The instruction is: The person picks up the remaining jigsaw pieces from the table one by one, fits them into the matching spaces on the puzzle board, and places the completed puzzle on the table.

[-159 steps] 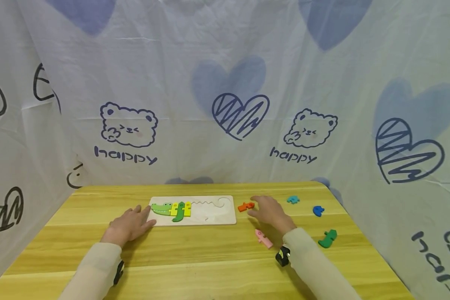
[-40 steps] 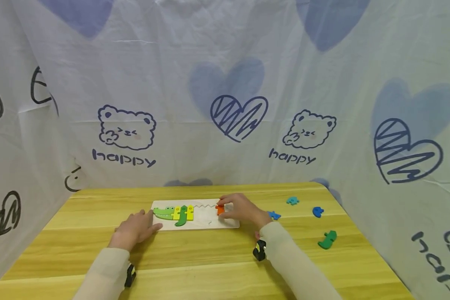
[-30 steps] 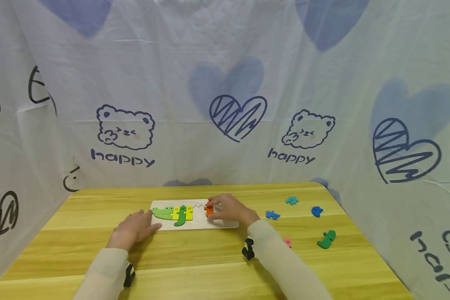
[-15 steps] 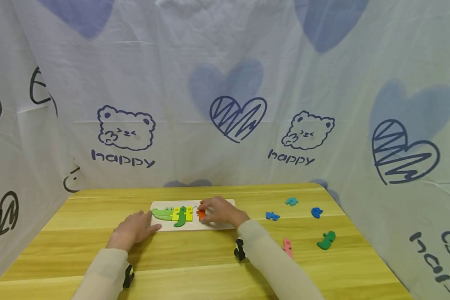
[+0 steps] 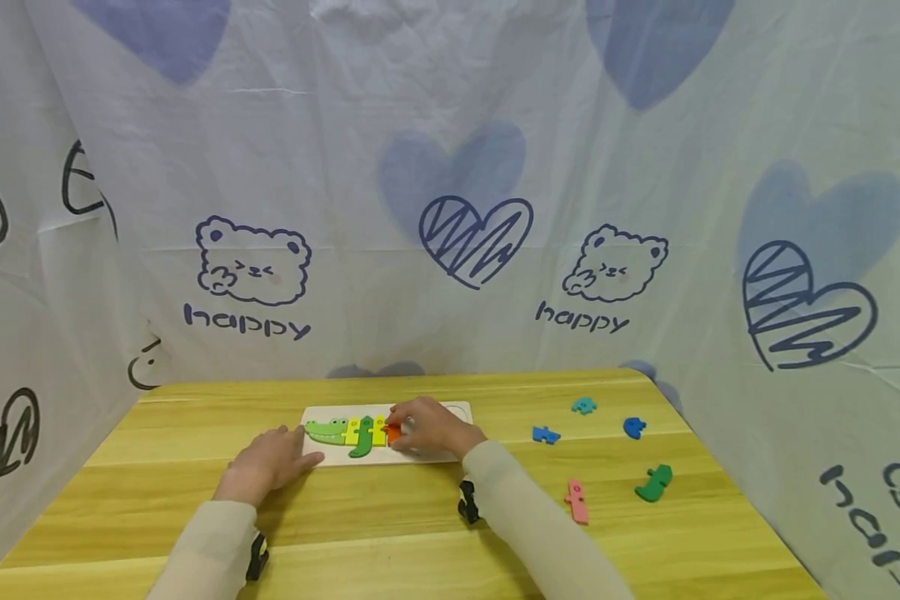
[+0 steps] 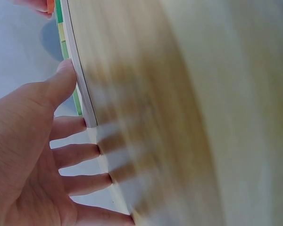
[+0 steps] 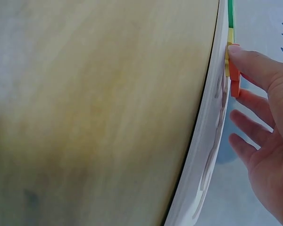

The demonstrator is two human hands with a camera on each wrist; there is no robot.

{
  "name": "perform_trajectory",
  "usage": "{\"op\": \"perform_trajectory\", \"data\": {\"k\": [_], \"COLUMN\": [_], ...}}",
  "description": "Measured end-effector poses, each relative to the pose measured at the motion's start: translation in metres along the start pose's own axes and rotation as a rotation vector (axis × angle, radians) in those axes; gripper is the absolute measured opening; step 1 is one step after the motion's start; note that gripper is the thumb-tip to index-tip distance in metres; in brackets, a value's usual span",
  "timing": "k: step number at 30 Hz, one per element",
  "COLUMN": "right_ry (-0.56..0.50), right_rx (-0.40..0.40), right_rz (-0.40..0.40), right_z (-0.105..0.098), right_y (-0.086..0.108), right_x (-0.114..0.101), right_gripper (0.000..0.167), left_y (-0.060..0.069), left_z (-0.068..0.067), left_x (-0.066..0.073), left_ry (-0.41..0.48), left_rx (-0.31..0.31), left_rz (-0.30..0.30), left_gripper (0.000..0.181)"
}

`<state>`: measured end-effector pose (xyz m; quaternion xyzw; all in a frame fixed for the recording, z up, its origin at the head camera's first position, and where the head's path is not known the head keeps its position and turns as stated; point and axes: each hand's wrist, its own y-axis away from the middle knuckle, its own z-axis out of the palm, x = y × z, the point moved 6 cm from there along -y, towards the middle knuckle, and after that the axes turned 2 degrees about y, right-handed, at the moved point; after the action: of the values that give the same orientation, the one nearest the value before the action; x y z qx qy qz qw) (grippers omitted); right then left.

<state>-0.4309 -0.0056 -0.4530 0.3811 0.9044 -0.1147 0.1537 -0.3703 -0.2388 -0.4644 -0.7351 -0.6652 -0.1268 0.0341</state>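
A pale wooden puzzle board [image 5: 345, 456] lies on the table, holding a green crocodile head [image 5: 326, 430], yellow pieces [image 5: 378, 431] and a green leg piece [image 5: 362, 442]. My right hand [image 5: 431, 427] pinches an orange puzzle piece [image 5: 393, 432] between thumb and finger, right beside the yellow piece. In the right wrist view the orange piece [image 7: 234, 70] sits tilted against the yellow one, partly over it. My left hand [image 5: 266, 462] rests at the board's left end, fingers spread; in the left wrist view its thumb touches the board's edge [image 6: 85, 89].
Loose puzzle pieces lie right of the board: a teal one [image 5: 584, 406], a blue one [image 5: 546, 435], a darker blue one [image 5: 633, 427], a pink one [image 5: 577, 502] and a green leg [image 5: 654, 483]. A printed curtain [image 5: 375, 167] hangs behind the table [image 5: 390, 533].
My right hand picked up the orange piece from right of the board and carried it left along the board to the yellow piece. The left hand has stayed at the board's left end.
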Motion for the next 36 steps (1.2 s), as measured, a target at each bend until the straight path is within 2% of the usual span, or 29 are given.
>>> {"op": "perform_trajectory", "data": {"k": [17, 36], "right_ry": [0.013, -0.018], "right_rx": [-0.043, -0.096], "right_rz": [0.03, 0.069], "right_z": [0.0025, 0.0052], "right_y": [-0.0053, -0.0057], "right_x": [-0.0046, -0.0029], "right_gripper": [0.035, 0.046], "left_y": [0.0003, 0.0018], "left_z": [-0.0006, -0.0013], "left_x": [0.0019, 0.0031], "left_ry": [-0.017, -0.009], "left_rx": [0.005, -0.002], "left_rz": [0.01, -0.002], "left_gripper": [0.076, 0.076]}}
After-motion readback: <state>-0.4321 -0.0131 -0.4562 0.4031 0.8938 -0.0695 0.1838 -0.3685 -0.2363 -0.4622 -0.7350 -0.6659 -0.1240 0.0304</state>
